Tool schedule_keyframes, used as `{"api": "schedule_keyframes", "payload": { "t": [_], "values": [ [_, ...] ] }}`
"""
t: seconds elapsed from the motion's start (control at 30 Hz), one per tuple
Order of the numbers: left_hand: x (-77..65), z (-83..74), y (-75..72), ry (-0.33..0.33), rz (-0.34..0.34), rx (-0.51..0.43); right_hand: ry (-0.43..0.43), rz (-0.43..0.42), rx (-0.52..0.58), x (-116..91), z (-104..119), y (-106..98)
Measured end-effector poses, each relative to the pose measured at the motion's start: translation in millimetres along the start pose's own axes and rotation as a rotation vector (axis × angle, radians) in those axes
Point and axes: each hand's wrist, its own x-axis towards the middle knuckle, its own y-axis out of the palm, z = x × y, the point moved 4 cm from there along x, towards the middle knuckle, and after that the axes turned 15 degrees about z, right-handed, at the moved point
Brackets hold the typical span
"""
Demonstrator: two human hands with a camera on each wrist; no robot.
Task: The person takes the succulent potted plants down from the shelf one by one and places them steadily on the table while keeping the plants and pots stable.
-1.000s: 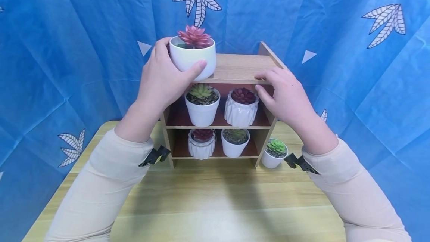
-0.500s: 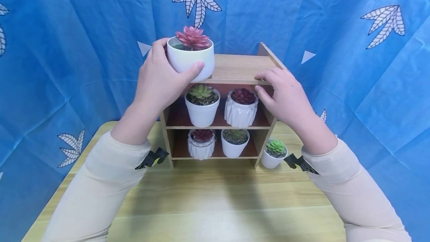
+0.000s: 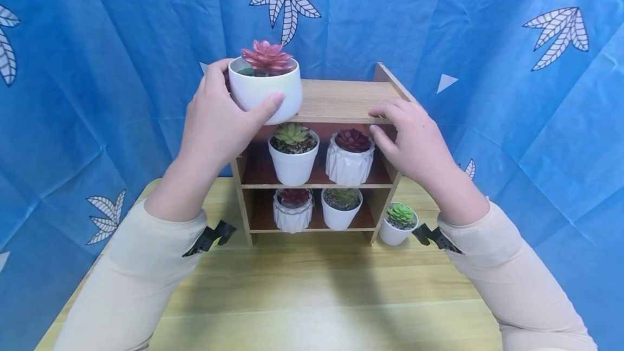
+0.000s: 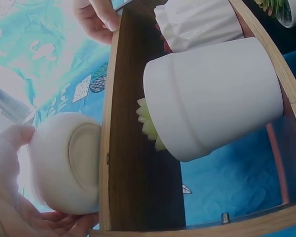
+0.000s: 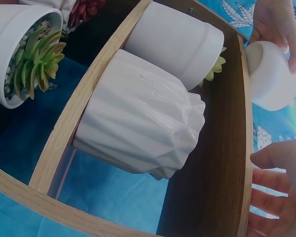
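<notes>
My left hand grips a round white pot holding a pink succulent, with the thumb across the pot's front. The pot is at the left part of the wooden shelf's top board, overlapping its front edge; its underside shows in the left wrist view, right beside the board. My right hand rests at the top board's right front corner, fingers relaxed on top and thumb at the edge. Just below stand a white pot with a pale green succulent and a ridged white pot with a dark red one.
The lower compartment holds a ridged pot with a red succulent and a plain white pot with a green plant. A small pot with a bright green succulent stands on the wooden table, right of the shelf. A blue patterned cloth hangs behind.
My left hand has moved the white pot with the pink succulent to the left and slightly toward me along the top board. The right hand has stayed in place.
</notes>
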Motion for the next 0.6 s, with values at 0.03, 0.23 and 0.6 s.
{"api": "schedule_keyframes", "payload": {
  "t": [0.03, 0.23, 0.6],
  "values": [
    [-1.5, 0.8, -0.5, 0.0, -0.001, 0.0, -0.001, -0.001, 0.0, 0, 0, 0],
    [-10.4, 4.0, -3.1, 0.015, -0.012, -0.003, -0.003, -0.004, 0.001, -1, -1, 1],
    [-25.7, 9.5, -6.8, 0.023, -0.017, 0.0, -0.002, -0.006, 0.005, -1, -1, 3]
  ]
}}
